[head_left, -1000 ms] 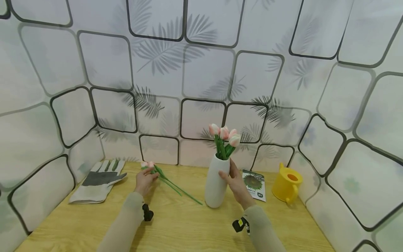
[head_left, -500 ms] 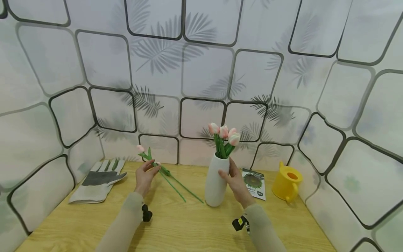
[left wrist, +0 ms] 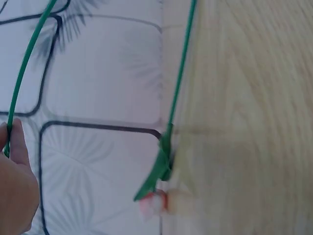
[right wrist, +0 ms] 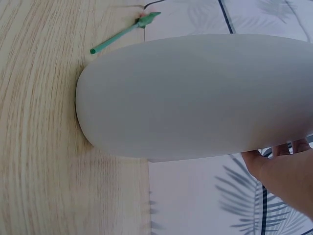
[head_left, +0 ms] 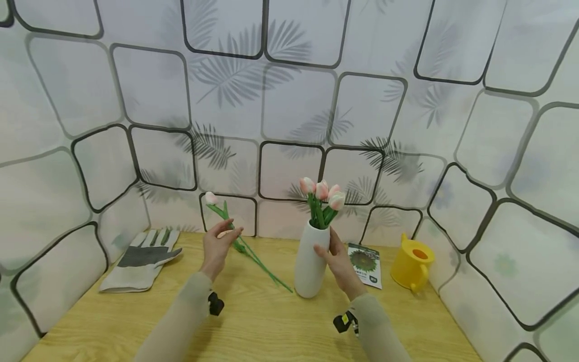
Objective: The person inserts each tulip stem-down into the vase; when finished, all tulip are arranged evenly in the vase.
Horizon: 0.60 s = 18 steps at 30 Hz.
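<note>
1. Four pink-and-white tulips stand in the white vase in the head view, while two more are outside it; the arranging looks more than half done, with those two left. The left grip pinches the held tulip, bloom up and slanting. The loose tulip is partly hidden by that grip. The right grip curls round the vase, which stands on the surface. Print on the sunflower packet is too small to read; the yellow watering can and grey-and-white glove show no legible lettering.
2. Thumb and finger press together on the green stem in the left wrist view. The loose tulip lies near the patterned wall, its bloom blurred. No writing shows.
3. Plain white vase fills most of the right wrist view, its visible side unlabelled. The right grip touches its side, fingertips partly hidden; a loose stem ends just beside the base.
</note>
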Tool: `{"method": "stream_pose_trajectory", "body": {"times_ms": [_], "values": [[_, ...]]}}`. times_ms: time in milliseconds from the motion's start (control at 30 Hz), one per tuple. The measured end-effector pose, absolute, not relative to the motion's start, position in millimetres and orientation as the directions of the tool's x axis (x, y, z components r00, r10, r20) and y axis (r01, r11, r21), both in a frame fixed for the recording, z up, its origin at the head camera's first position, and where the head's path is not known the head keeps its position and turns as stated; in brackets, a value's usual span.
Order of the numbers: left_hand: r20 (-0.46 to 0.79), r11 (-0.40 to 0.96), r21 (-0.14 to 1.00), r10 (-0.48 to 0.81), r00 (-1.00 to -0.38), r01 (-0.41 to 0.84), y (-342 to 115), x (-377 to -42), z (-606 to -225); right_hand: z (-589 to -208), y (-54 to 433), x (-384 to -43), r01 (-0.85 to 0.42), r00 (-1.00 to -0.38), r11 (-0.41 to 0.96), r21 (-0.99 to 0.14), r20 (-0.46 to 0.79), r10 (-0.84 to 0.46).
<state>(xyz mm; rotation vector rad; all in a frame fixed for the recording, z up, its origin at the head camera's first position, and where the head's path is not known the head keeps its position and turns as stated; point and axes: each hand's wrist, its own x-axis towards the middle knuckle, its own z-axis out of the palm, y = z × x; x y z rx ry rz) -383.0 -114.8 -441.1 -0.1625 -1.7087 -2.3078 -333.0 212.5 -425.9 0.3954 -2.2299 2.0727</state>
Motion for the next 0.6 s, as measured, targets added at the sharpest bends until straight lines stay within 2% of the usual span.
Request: {"method": "stream_pose_trajectory", "body": {"times_ms": [167, 333, 600], "values": [[0.304, -0.304, 0.882, -0.219, -0.927, 0.36, -103.0, -374.8, -423.0, -425.4, 212.1, -332.5, -0.236, -0.964, 0.068, -0.969, 0.225, -0.14], [0.364, -0.317, 0.849, -0.228, -0.903, 0.422, -92.7, -373.1, -407.9, -421.4, 211.9, -331.8, -0.246, -0.962, 0.064, -0.967, 0.236, -0.136], [0.345, -0.293, 0.859, -0.275, -0.897, 0.42, -86.5, -369.9, -386.6, -423.8, 212.3, -332.7, -0.23, -0.967, 0.07, -0.971, 0.22, -0.128]]}}
